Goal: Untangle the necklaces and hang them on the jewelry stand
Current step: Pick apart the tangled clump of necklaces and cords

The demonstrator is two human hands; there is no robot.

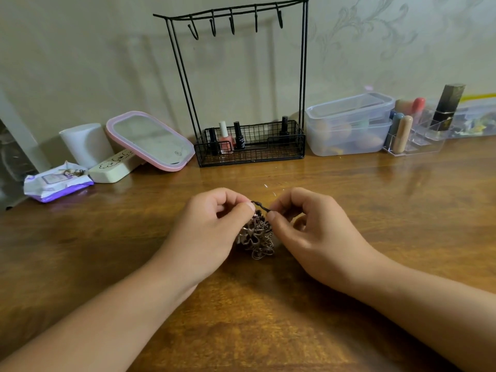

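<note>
- Left hand (214, 226) and right hand (308, 224) each pinch the dark cord (261, 206) between them.
- Tangled necklaces (256, 237) bunch on the wooden table (268, 318) beneath.
- Black jewelry stand (241, 84) waits behind, hooks bare.

Both hands, left hand (212, 226) and right hand (314, 232), pinch a dark cord (261, 206) above the tangled necklaces (256, 237).

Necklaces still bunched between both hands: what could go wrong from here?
1. Both the left hand and the right hand pinch one short dark cord above the necklaces; pulling it apart may tighten the knot.
2. The clump hangs low over the table; a loop could snag a finger.
3. The stand has empty hooks far behind, so a freed chain may drop on the way.
</note>
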